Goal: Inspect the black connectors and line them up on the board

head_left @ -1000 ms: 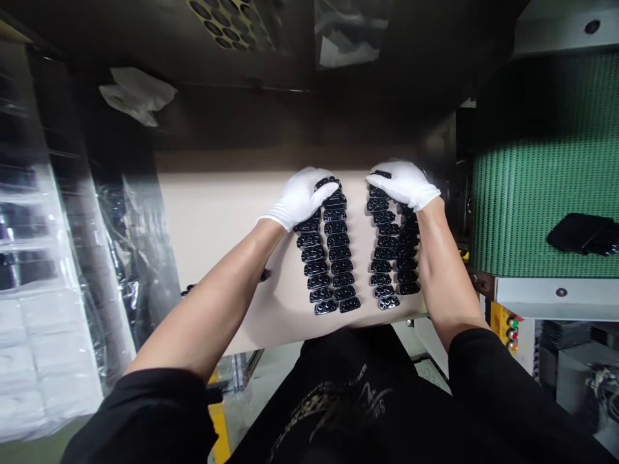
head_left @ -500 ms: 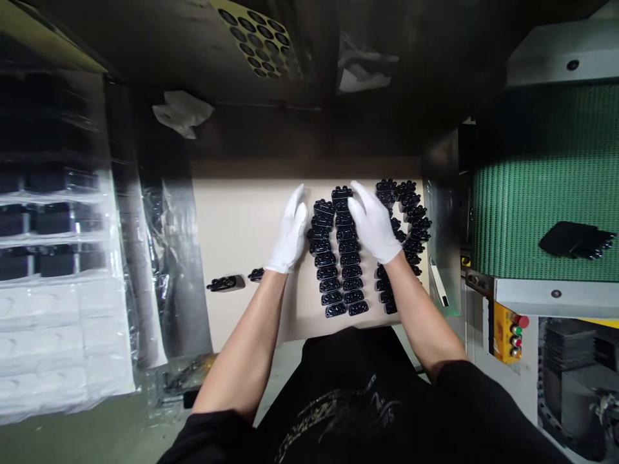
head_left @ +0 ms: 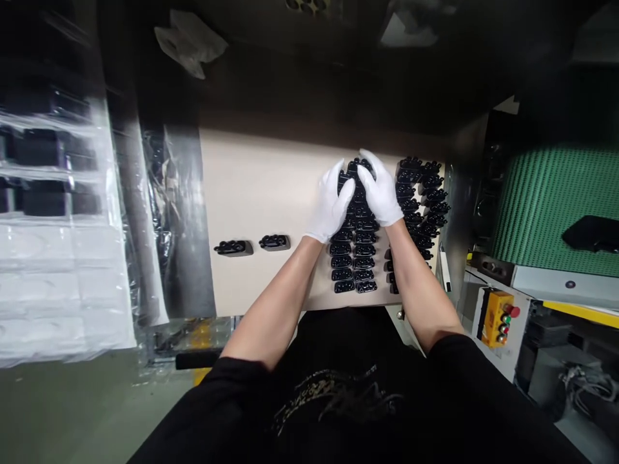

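Two side-by-side columns of small glossy black parts with knobbed ends (head_left: 365, 250) lie on a beige board (head_left: 256, 180). My left hand (head_left: 329, 207), in a white glove, curls around the upper left side of these columns, thumb over the parts. Opposite it, my white-gloved right hand (head_left: 383, 196) closes around the upper right side. Both hands touch the parts, and their fingers and palms hide several of them. To the right stands a looser, curved group of the same parts (head_left: 435, 196). Two single black parts (head_left: 233, 247) (head_left: 274, 241) lie apart at left.
A white-handled cutter (head_left: 444, 270) lies at the board's right edge. Further right is a green conveyor belt (head_left: 536, 206) carrying a dark object (head_left: 592, 233), above a yellow button box (head_left: 498, 319). Plastic-wrapped trays (head_left: 58, 258) stand left. A crumpled plastic bag (head_left: 191, 42) lies behind.
Both hands have come together around the two columns, the left one moving right onto the parts. The columns now sit closer together. The camera view has shifted.
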The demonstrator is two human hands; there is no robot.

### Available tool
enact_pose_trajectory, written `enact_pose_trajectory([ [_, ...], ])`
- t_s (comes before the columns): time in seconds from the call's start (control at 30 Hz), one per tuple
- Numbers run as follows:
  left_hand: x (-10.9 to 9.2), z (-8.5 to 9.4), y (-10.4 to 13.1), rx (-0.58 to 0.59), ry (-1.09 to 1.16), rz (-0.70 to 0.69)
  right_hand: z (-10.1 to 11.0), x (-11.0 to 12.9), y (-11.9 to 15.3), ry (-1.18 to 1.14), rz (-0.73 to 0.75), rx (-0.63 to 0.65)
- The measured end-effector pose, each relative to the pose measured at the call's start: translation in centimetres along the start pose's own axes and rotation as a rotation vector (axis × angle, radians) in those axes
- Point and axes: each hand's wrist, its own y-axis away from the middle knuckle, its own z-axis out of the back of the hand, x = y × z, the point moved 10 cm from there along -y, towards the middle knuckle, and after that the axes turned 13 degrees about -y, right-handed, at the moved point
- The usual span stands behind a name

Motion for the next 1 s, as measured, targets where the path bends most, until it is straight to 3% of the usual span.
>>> enact_pose_trajectory([
  [0.17,-0.5,0.4,-0.2,0.001,-0.082,-0.019,-0.7,-0.1,-1.4,0.061,-0.022,0.090],
  [0.37,-0.4,0.3,1.1,-0.016,-0.098,0.013,-1.2,-0.3,-0.7,0.140,-0.049,0.104],
  [0.63,-0.2,0.1,1.6,-0.032,-0.002,0.005,-1.2,-2.3,-1.6,-0.161,0.045,0.038],
  [0.73,0.1,-0.1,1.7,-0.035,-0.007,0.015,-0.7,-1.5,-1.2,-0.160,0.027,0.032],
  [0.8,0.6,-0.1,1.7,-0.032,0.020,0.043,1.2,1.0,0.5,-0.098,0.050,0.000],
  [0.87,0.6,0.2,1.7,-0.034,0.048,0.062,4.5,4.4,3.8,0.013,0.105,-0.069],
  [0.93,-0.5,1.1,1.8,-0.061,0.055,0.056,8.3,7.4,8.8,0.107,0.138,-0.172],
  [1.0,-2.8,2.5,2.2,-0.111,0.045,0.018,11.9,8.4,14.6,0.128,0.116,-0.305],
])
